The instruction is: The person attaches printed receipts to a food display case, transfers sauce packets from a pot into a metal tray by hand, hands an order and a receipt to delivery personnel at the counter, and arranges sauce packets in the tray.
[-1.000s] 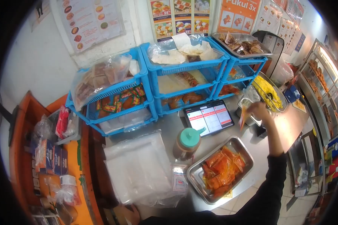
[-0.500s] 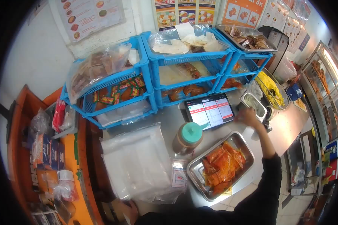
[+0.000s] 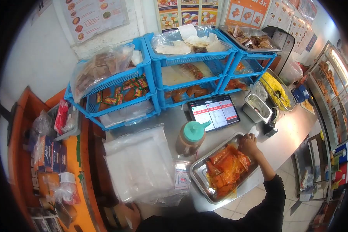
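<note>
My right hand (image 3: 248,144) is at the upper right rim of a metal tray (image 3: 200,174), its fingers bent together; whether it grips the rim or something small is hidden. Orange-red sauce packets (image 3: 224,170) lie heaped in that tray. At the bottom edge, my left hand (image 3: 132,215) is partly visible beside the counter, low and near the stack of clear plastic bags (image 3: 139,166); its fingers are too unclear to read. A brown bottle with a teal lid (image 3: 194,131) stands upright between the bags and the tray.
Behind the bottle is a tablet (image 3: 214,113). Blue stacked baskets (image 3: 189,60) line the wall. To the right are a small metal container (image 3: 258,109), a black tape dispenser (image 3: 270,129) and a tray of yellow food (image 3: 275,91). An orange shelf (image 3: 89,185) stands left.
My right hand has moved down and toward me, from beside the small metal container to the packet tray. The orange item seen at its fingers earlier is no longer visible there.
</note>
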{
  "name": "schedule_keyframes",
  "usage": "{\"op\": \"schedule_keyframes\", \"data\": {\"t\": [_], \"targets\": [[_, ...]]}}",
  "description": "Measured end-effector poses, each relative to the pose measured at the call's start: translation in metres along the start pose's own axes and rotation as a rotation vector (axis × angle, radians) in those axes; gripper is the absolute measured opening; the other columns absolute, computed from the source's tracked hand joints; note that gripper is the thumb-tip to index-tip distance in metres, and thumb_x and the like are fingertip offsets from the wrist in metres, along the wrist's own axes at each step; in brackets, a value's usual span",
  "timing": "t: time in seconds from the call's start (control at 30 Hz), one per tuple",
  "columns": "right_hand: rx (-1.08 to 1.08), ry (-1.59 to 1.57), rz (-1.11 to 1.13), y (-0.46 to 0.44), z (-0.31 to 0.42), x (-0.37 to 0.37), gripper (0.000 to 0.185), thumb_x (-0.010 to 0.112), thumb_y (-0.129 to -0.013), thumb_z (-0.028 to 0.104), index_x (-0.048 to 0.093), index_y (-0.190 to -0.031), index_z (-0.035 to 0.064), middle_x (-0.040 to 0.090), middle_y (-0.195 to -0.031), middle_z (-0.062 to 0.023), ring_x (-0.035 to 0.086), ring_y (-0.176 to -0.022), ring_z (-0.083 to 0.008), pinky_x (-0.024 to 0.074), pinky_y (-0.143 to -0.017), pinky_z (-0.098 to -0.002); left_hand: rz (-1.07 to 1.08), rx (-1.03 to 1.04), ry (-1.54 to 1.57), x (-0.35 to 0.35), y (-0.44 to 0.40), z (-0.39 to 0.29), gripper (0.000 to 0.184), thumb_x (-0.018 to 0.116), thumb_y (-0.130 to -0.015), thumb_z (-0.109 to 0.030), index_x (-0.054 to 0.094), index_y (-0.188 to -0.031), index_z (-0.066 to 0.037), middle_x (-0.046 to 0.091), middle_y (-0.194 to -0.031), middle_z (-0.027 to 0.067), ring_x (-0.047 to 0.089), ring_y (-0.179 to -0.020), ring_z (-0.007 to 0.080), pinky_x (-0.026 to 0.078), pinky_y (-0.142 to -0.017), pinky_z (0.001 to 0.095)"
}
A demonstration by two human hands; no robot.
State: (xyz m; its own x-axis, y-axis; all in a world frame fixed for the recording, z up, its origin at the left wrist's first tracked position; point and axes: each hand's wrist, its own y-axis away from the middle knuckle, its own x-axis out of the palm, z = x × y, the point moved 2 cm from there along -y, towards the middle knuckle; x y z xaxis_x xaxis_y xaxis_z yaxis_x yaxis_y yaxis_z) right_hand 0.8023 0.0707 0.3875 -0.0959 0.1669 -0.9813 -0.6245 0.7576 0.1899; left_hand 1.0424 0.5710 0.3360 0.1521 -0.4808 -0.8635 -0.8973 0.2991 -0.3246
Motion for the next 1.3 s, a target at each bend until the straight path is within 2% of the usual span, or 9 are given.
{"op": "schedule_keyframes", "data": {"t": [0.37, 0.43, 0.57, 0.67, 0.93, 0.97, 1.03, 1.1, 1.3], "targets": [[0.038, -0.193, -0.216, -0.048, -0.060, -0.117, 0.015, 0.066, -0.057, 0.025, 0.066, -0.071, 0.0208, 0.053, -0.086, -0.0083, 0.040, -0.095, -0.0354, 0.0288, -0.082, -0.0473, 0.197, -0.130, 0.023, -0.007, -0.003, -0.005, 0.040, 0.051, -0.075, -0.013, 0.035, -0.105, 0.008, 0.036, -0.112, 0.0256, 0.033, -0.106, 0.0385, 0.023, -0.091, 0.0435], [0.020, 0.320, -0.094, -0.105, -0.073, -0.139, 0.019, 0.062, -0.061, 0.027, 0.065, -0.078, 0.0190, 0.057, -0.084, -0.0091, 0.046, -0.091, -0.0352, 0.0275, -0.084, -0.0484, 0.095, -0.046, 0.021, 0.007, 0.006, 0.014, 0.041, 0.053, -0.073, -0.012, 0.037, -0.105, 0.007, 0.038, -0.108, 0.0238, 0.036, -0.102, 0.0368, 0.026, -0.088, 0.0424], [0.455, -0.570, -0.456, -0.160, -0.065, -0.218, 0.032, 0.056, -0.069, 0.034, 0.063, -0.086, 0.0084, 0.059, -0.093, -0.0106, 0.052, -0.089, -0.0236, 0.0310, -0.083, -0.0367, 0.006, -0.001, 0.066, -0.005, -0.001, -0.012, 0.042, 0.054, -0.071, -0.011, 0.037, -0.105, 0.006, 0.040, -0.106, 0.0221, 0.037, -0.100, 0.0351, 0.029, -0.085, 0.0411], [0.227, -1.062, -0.519, -0.197, -0.083, -0.199, 0.037, 0.055, -0.071, 0.036, 0.061, -0.089, 0.0051, 0.059, -0.083, -0.0092, 0.052, -0.081, -0.0193, 0.0322, -0.080, -0.0304, 0.083, -0.013, 0.027, 0.006, 0.004, 0.011, 0.040, 0.052, -0.072, -0.010, 0.036, -0.105, 0.006, 0.039, -0.107, 0.0224, 0.037, -0.100, 0.0353, 0.028, -0.086, 0.0405], [-0.086, -0.111, -0.458, -0.082, -0.023, -0.118, 0.030, 0.058, -0.069, 0.034, 0.063, -0.087, 0.0101, 0.060, -0.081, -0.0128, 0.057, -0.077, -0.0242, 0.0441, -0.069, -0.0292, 0.096, -0.081, 0.084, 0.005, 0.003, 0.007, 0.041, 0.052, -0.072, -0.009, 0.035, -0.105, 0.008, 0.038, -0.108, 0.0229, 0.037, -0.101, 0.0353, 0.028, -0.087, 0.0400], [-0.117, -0.160, 0.051, -0.084, -0.030, -0.087, 0.027, 0.061, -0.063, 0.041, 0.064, -0.085, 0.0268, 0.057, -0.090, -0.0038, 0.048, -0.092, -0.0250, 0.0293, -0.087, -0.0414, 0.074, -0.068, 0.060, 0.006, 0.004, 0.007, 0.041, 0.052, -0.072, -0.008, 0.035, -0.105, 0.008, 0.038, -0.108, 0.0228, 0.037, -0.102, 0.0354, 0.028, -0.087, 0.0401], [-0.407, -0.082, -0.027, -0.039, -0.017, -0.050, 0.022, 0.066, -0.060, 0.034, 0.065, -0.078, 0.0219, 0.055, -0.085, -0.0058, 0.049, -0.086, -0.0231, 0.0381, -0.076, -0.0349, 0.078, -0.078, 0.061, 0.008, 0.005, 0.010, 0.040, 0.052, -0.072, -0.008, 0.035, -0.105, 0.007, 0.038, -0.108, 0.0228, 0.037, -0.102, 0.0353, 0.028, -0.088, 0.0398], [-0.196, -0.046, 0.218, -0.012, 0.003, -0.022, 0.018, 0.061, -0.063, 0.038, 0.066, -0.077, 0.0273, 0.050, -0.100, -0.0048, 0.033, -0.104, -0.0291, 0.0245, -0.088, -0.0435, 0.077, -0.086, 0.060, 0.010, 0.005, 0.013, 0.039, 0.051, -0.072, -0.007, 0.035, -0.105, 0.007, 0.038, -0.108, 0.0227, 0.037, -0.102, 0.0352, 0.028, -0.088, 0.0396], [-0.242, -0.169, 0.114, 0.007, 0.017, 0.009, 0.015, 0.064, -0.061, 0.031, 0.066, -0.074, 0.0235, 0.044, -0.104, -0.0065, 0.029, -0.106, -0.0313, 0.0221, -0.090, -0.0458, 0.070, 0.004, 0.049, 0.009, 0.005, 0.015, 0.037, 0.052, -0.073, -0.007, 0.035, -0.103, 0.006, 0.038, -0.107, 0.0214, 0.038, -0.099, 0.0336, 0.030, -0.085, 0.0383]]}}
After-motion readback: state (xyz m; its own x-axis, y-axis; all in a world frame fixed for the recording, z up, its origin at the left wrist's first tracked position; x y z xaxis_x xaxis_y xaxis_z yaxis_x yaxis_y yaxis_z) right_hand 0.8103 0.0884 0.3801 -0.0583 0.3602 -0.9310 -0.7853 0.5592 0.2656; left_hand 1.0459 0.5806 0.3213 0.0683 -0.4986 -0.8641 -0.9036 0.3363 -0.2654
